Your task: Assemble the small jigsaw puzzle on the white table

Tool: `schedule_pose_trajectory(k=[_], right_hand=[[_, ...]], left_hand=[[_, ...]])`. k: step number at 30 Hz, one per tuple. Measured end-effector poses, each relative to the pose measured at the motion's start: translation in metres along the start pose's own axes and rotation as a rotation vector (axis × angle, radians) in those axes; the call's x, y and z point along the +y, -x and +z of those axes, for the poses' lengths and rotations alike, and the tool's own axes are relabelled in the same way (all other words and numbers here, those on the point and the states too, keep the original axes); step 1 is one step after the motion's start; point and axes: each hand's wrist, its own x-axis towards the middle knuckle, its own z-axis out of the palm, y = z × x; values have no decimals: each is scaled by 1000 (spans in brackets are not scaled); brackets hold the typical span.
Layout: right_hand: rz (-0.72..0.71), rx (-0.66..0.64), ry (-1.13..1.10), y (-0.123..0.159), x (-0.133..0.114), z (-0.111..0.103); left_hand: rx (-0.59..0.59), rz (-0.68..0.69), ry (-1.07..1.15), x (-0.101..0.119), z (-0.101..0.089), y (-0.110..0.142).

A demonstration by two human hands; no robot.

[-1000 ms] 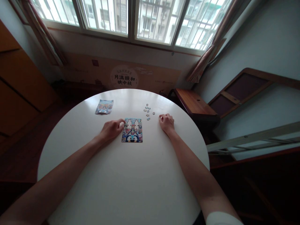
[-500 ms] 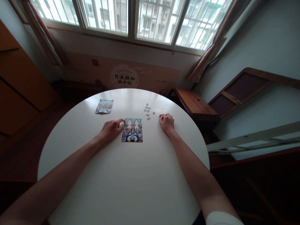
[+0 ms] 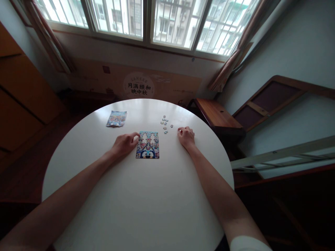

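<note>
A colourful jigsaw puzzle (image 3: 148,152) lies flat on the white round table, with a blue cartoon dog face along its near edge and white gaps in its upper half. My left hand (image 3: 125,142) is closed beside it, thumb and forefinger at its upper left edge. To the right, my right hand (image 3: 186,136) rests on the table with curled fingers. Whether anything small is inside them is hidden. Several loose puzzle pieces (image 3: 165,128) are scattered between the puzzle and that hand, slightly farther back.
A printed packet (image 3: 116,119) with a similar picture lies at the back left of the table (image 3: 141,202). Beyond the table's right edge stand a wooden bench (image 3: 218,113) and a metal ladder-like frame (image 3: 285,153). Barred windows (image 3: 172,22) are in the far wall.
</note>
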Motion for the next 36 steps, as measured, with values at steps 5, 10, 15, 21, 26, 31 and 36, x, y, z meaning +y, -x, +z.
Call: schedule_pose_trajectory(k=[5, 10, 15, 21, 26, 31, 36], right_hand=[[-1, 1, 4, 0, 0, 0], [0, 3, 5, 0, 0, 1], [-1, -2, 1, 0, 0, 0], [-7, 3, -10, 0, 1, 0], [-4, 1, -4, 0, 1, 0], [4, -13, -1, 0, 1, 1], [-1, -5, -3, -1, 1, 2]], left_hand=[[10, 7, 7, -1, 1, -1], [3, 0, 1, -1, 1, 0], [-2, 1, 0, 0, 1, 0], [-7, 1, -5, -1, 1, 0], [-9, 1, -5, 0, 0, 0], [-3, 5, -4, -2, 2, 0], [0, 8, -6, -2, 2, -1]])
